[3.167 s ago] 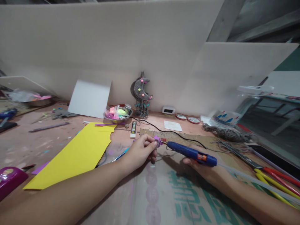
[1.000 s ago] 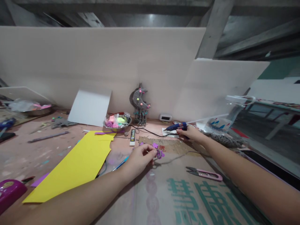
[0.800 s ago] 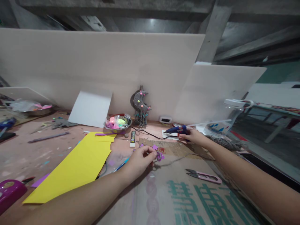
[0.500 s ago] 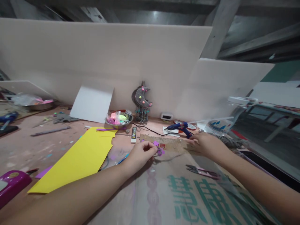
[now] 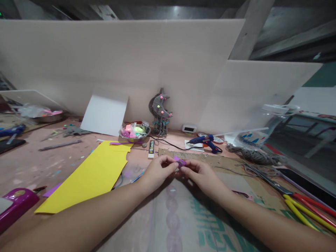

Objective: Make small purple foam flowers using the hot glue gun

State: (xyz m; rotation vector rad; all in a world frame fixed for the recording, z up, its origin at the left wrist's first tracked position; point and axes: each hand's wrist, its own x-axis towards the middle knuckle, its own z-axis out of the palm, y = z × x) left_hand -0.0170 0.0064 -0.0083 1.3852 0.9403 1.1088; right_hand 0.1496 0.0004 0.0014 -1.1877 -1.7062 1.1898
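Observation:
Above the cardboard on the table, both hands meet at a small purple flower-like piece [image 5: 181, 162] with some grey cord-like material at it. My left hand [image 5: 161, 172] pinches it from the left between thumb and fingers. From the other side my right hand [image 5: 204, 175] is closed on it too, thumb and fingertips together. The fingers cover much of the piece. Behind my right hand a blue glue gun [image 5: 203, 140] rests on a white slip [image 5: 194, 148]. Pink-handled snips [image 5: 244, 194] lie partly hidden under my right forearm.
Yellow paper [image 5: 89, 175] lies left, beside a magenta device [image 5: 22, 206]. A crescent-moon ornament [image 5: 159, 106] stands at the back near a metal bowl [image 5: 135, 140] of colourful bits. On the right are grey yarn [image 5: 253, 154], large scissors [image 5: 287, 191], a dark phone-like slab [image 5: 309, 185] and a plastic jug [image 5: 253, 138].
My right hand has come left from beside the glue gun's handle and joined my left hand at the purple piece. The view has shifted slightly, showing the large scissors.

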